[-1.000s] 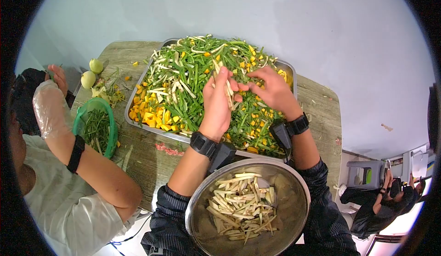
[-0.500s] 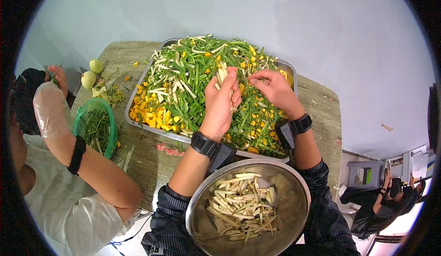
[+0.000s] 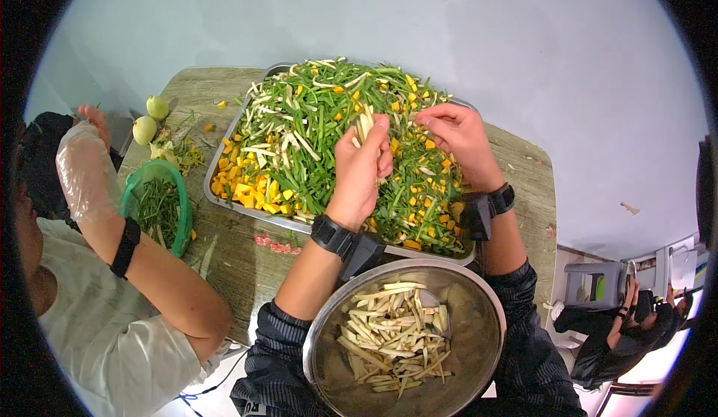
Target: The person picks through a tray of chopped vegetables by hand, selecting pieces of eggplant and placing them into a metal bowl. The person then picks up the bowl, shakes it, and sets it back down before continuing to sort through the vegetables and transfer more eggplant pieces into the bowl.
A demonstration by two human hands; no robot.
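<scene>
My left hand [image 3: 357,166] is closed round a small bundle of pale vegetable strips [image 3: 364,125], their tips pointing up. To its right, my right hand [image 3: 458,134] has thumb and fingertips pinched together over the tray; what they hold, if anything, is too small to make out. Beneath both hands lies a big metal tray [image 3: 207,185], heaped with green stalks [image 3: 310,121], orange cubes [image 3: 250,192] and pale strips. Nearer me, a steel bowl [image 3: 479,342] holds many pale strips [image 3: 396,335].
A co-worker's gloved hand [image 3: 86,174] is raised at the left, beside a green basket [image 3: 185,219] of greens. Two pale green round vegetables [image 3: 144,130] and scraps lie on the wooden table [image 3: 232,282]. Another person [image 3: 598,342] and a grey stool [image 3: 583,282] are at the far right.
My right hand has moved to the right, away from my left hand. The left one has barely moved and still holds the bundle. The co-worker's gloved hand has shifted slightly.
</scene>
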